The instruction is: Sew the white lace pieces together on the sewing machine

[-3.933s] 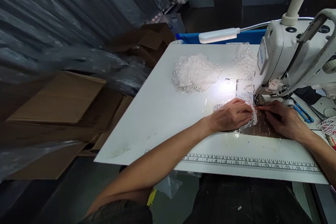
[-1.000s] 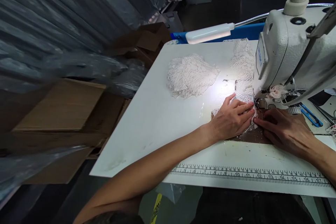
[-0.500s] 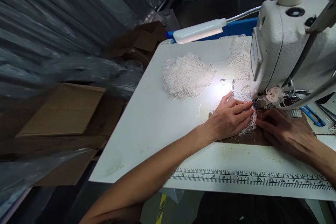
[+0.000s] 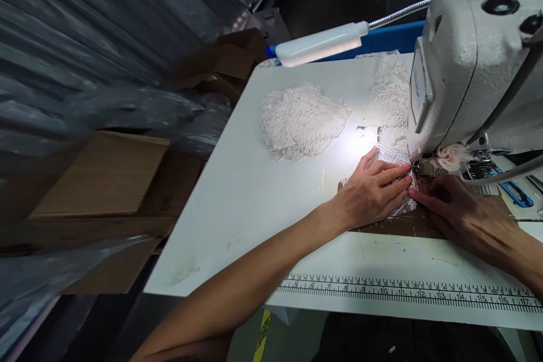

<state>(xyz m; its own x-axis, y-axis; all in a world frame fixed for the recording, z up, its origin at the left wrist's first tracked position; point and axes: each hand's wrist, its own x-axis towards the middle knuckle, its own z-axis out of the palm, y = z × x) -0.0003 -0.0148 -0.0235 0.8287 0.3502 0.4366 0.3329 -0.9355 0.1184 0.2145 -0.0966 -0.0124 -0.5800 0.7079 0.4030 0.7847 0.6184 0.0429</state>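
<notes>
My left hand point(image 4: 369, 189) lies flat, fingers spread, on white lace point(image 4: 405, 207) beside the needle area of a white sewing machine point(image 4: 453, 68). Close to its fingertips, my right hand point(image 4: 458, 209) touches the lace edge with its index finger; its other fingers curl under, partly hidden. More lace point(image 4: 388, 102) runs back from the needle along the machine's left side. A separate lace pile point(image 4: 303, 121) rests on the white table point(image 4: 220, 220). A pale fabric flower point(image 4: 452, 157) hangs on the machine near the needle.
A lamp point(image 4: 320, 44) on a flexible arm lights the table. Blue thread snips point(image 4: 515, 192) lie right of the machine's needle area. A ruler strip point(image 4: 403, 289) follows the front edge. Cardboard boxes point(image 4: 102, 175) and plastic sheeting are at the left.
The view has shifted slightly, so the machine looks larger and further right. My right index fingertip has moved slightly left and up, nearer my left fingers. My left hand stays on the lace.
</notes>
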